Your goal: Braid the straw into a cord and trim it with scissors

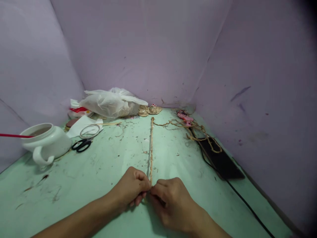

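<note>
Far left, white pot (58, 145), black-handled scissors (81, 145) just beside it, unused. Left hand (133, 185) pinches near end of straw-coloured cord (151, 148). Cord runs straight up middle of green table (89, 172); far stretch looks already twisted or plaited, near end seems unfinished. Right hand (174, 203) pinches same end. Farther right, loose twine (201, 127), apparently unworked.

There are two hands, one left hand (135, 185) and one right hand (173, 203); one desk (104, 178); one straight twine (151, 148) and one twine tangle (218, 151); one pot (58, 145); one red stick (15, 135) and one pale stick (110, 124); one pair of scissors (81, 145); one ring (89, 137); one white sheet (76, 128); one bag (106, 104); one pink tool (185, 118); one black slab (224, 160); one cable (244, 200); at least two tan pieces (143, 111); three walls (148, 49).
</note>
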`<state>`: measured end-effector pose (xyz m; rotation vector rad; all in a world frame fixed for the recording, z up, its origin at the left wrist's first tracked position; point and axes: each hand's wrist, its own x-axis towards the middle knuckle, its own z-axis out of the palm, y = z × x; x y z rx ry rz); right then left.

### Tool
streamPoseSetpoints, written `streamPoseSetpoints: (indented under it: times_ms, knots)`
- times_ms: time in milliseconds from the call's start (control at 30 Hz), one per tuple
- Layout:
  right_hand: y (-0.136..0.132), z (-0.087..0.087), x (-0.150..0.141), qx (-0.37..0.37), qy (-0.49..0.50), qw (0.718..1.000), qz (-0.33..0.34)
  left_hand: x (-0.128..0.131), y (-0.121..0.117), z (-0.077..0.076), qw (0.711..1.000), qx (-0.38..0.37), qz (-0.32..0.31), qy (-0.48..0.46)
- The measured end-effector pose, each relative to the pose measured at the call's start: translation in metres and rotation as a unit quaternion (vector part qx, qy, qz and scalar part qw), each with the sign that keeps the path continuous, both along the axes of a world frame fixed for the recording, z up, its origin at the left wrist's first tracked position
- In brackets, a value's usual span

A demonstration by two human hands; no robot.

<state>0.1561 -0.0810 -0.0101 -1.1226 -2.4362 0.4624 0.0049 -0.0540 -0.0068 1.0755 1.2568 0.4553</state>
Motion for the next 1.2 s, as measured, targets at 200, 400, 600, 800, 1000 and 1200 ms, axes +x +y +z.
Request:
streamPoseSetpoints:
  times_ms: [200,400,600,800,1000,1200]
  knots:
    - [-0.003,0.004,0.002,-0.013,0.011,0.999,0.030,0.002,-0.003,-0.001,0.999,0.017,0.034,-0.027]
    - [0.012,0.009,0.008,-0.138,0.262,0.922,-0.250,0.004,-0.008,0.005,0.998,0.061,0.028,-0.014]
    - [0.018,0.012,0.003,-0.492,0.356,0.779,-0.159,0.004,-0.008,0.003,0.989,0.148,-0.009,0.014]
    - [0.015,0.002,-0.006,-0.440,0.335,0.810,-0.194,0.002,-0.008,0.000,0.977,0.188,-0.040,0.095]
    - [0.017,-0.004,-0.006,-0.433,0.341,0.810,-0.201,0.001,-0.013,0.009,0.944,0.243,-0.054,0.216]
    - [0.015,0.005,-0.010,-0.469,0.367,0.776,-0.207,-0.002,-0.031,0.000,0.825,0.466,-0.120,0.296]
